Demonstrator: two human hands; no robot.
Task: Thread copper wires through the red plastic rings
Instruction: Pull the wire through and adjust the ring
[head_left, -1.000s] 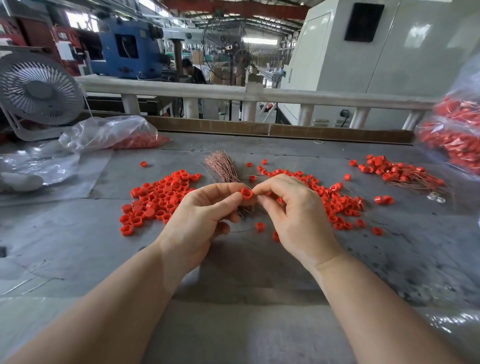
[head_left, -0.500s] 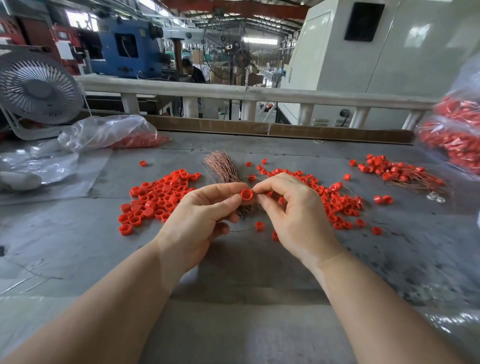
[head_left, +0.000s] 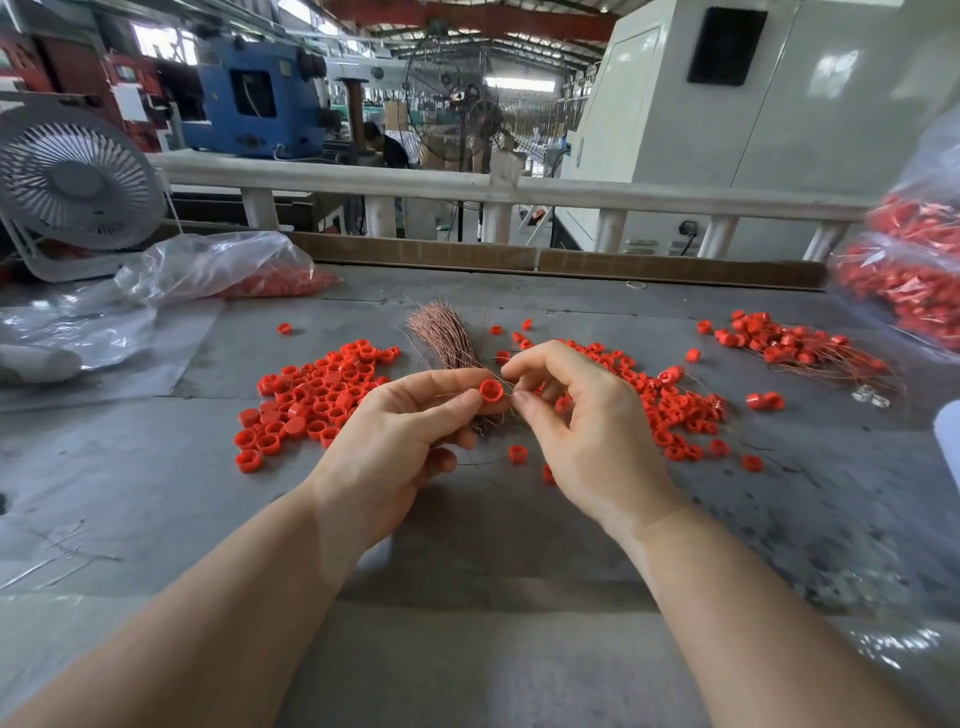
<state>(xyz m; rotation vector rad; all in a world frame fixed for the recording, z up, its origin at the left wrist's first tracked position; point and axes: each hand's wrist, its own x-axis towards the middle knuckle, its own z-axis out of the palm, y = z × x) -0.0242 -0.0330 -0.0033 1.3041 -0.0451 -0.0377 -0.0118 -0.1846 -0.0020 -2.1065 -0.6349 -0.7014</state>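
My left hand (head_left: 395, 441) pinches one red plastic ring (head_left: 491, 390) between thumb and forefinger above the table. My right hand (head_left: 587, 431) is just right of the ring, its thumb and forefinger tips close together at a thin copper wire (head_left: 511, 387) beside the ring. A bundle of copper wires (head_left: 441, 338) lies behind my hands, its near end hidden by them. Loose red rings lie in a pile on the left (head_left: 311, 400) and another pile on the right (head_left: 670, 405).
Rings with wires through them lie in a heap at far right (head_left: 795, 348). Clear bags of red parts sit at the right edge (head_left: 914, 280) and back left (head_left: 223, 270). A grey desk fan (head_left: 72, 182) stands at far left. A wooden lip (head_left: 571, 260) borders the table's far side.
My right hand has opened slightly and drawn a little away from the ring; its fingers spread more. The left hand keeps the ring in the same place.
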